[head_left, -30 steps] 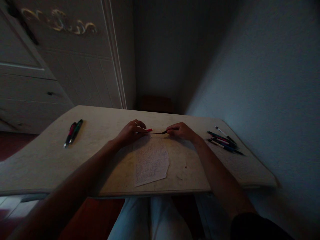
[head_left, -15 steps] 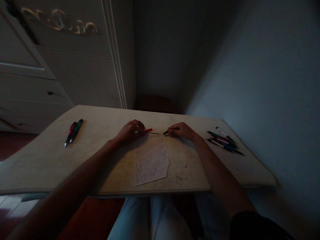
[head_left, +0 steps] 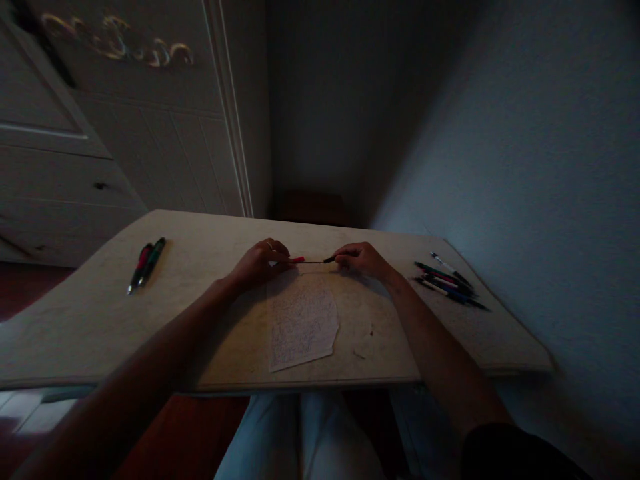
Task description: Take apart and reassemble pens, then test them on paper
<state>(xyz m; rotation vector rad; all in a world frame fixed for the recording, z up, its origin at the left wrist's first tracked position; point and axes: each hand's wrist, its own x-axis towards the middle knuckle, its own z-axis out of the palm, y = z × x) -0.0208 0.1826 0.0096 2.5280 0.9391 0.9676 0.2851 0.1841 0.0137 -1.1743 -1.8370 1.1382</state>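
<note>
My left hand (head_left: 265, 261) is closed in a pinch on a thin dark pen refill (head_left: 310, 262), which points to the right. A short red pen piece (head_left: 298, 259) lies against those fingers; whether they grip it too, I cannot tell. Between the fingertips of my right hand (head_left: 363, 259) is a small black pen part (head_left: 329, 259), its end turned left. The refill's tip meets that end or sits very close to it, nearly in one line. Just below both hands, a torn-edged sheet of paper (head_left: 303, 327) covered in writing lies on the table.
Two pens (head_left: 146, 265) lie at the left on the pale table (head_left: 215, 357). Several more pens (head_left: 447, 283) are heaped at the right. Small dark bits (head_left: 359, 355) lie right of the paper. A white cabinet (head_left: 165, 153) stands behind left, a wall (head_left: 525, 167) at right.
The refill's tip has risen slightly and now lines up with the black pen part. That part has tilted and shifted a little up and left. The red piece looks unmoved.
</note>
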